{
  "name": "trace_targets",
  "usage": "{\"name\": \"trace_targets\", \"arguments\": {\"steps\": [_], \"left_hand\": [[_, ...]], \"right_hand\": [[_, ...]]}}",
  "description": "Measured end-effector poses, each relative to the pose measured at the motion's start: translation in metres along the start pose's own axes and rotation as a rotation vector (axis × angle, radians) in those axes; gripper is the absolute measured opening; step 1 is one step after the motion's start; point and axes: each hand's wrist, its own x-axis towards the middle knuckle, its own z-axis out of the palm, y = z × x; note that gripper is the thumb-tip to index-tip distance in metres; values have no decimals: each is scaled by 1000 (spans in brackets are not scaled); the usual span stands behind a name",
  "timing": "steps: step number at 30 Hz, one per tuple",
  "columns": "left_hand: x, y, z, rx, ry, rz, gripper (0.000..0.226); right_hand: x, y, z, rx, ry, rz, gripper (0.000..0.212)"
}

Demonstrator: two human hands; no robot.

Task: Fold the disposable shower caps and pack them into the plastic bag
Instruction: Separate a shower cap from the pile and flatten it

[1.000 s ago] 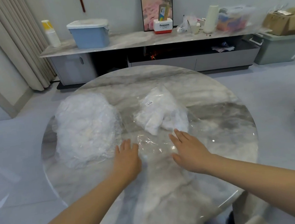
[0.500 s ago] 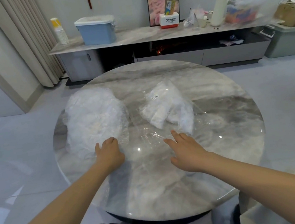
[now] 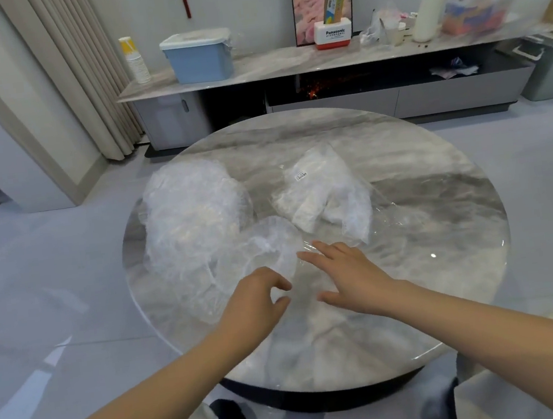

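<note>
**Clear caps and a clear bag on a round bench**

On the left of the round stone bench [image 3: 416,303] sits a big heap of clear shower caps [image 3: 190,219]. The caps are see-through and crumpled, so it is hard to tell where one stops and the next starts.

One shower cap [image 3: 265,245] is pulled out of the heap toward the near middle. The left hand [image 3: 254,301] has its fingers [image 3: 278,283] curled, with the thumb close to the first finger at the cap's near edge. The cap is so thin there that I cannot tell if the hand really pinches it.

Just to the right, the right hand [image 3: 348,280] lies flat with fingers spread on the clear plastic bag [image 3: 328,196]. The bag's near part almost fades into the bench. White folded things show inside its far part, and a small label is too tiny to read.
</note>
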Motion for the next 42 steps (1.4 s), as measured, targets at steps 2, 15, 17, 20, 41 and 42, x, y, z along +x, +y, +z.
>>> {"name": "trace_targets", "arguments": {"steps": [2, 15, 17, 20, 41, 42], "left_hand": [[-10, 5, 3, -61, -34, 8, 15], [-28, -15, 33, 97, -134, 57, 10], [-25, -27, 38, 267, -162, 32, 30], [-19, -37, 42, 398, -139, 18, 37], [-57, -24, 34, -129, -325, 152, 9], [-57, -25, 33, -140, -316, 131, 8]], "right_hand": [[-3, 0, 5, -28, 24, -59, 79], [-13, 3, 27, -75, 72, -122, 80], [-11, 7, 29, -97, 51, -112, 76], [-7, 12, 30, -125, 32, -102, 72], [-32, 19, 42, -118, 140, -387, 24], [-34, 21, 44, -99, 121, -361, 29]]}}
